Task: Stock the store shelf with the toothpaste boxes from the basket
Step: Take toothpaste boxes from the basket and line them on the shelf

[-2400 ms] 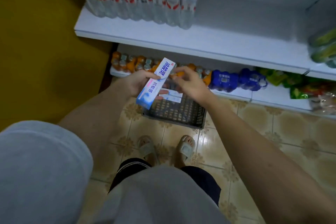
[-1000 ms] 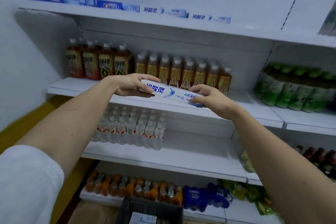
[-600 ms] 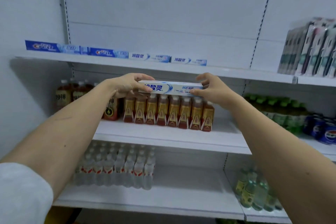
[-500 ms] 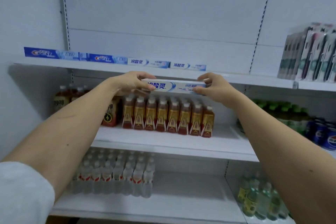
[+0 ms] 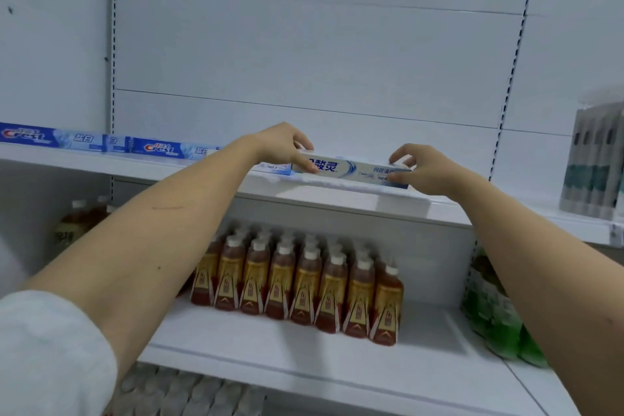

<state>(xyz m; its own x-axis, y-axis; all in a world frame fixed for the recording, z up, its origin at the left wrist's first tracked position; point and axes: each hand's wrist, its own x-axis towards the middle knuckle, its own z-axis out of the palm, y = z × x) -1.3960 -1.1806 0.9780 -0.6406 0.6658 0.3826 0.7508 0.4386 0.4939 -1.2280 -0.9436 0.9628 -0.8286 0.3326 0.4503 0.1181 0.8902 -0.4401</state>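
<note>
Toothpaste box (image 5: pixel 351 169), long white-and-blue cardboard, sits at the top white shelf (image 5: pixel 337 203) edge, pinched endwise: my left hand (image 5: pixel 283 147) and right hand (image 5: pixel 425 172) grip its ends. It seems light, stiff, crushable mid-span.

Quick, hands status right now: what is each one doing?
Left hand: grips the left end of the toothpaste box.
Right hand: pinches the right end of the same box, at the top shelf.
</note>
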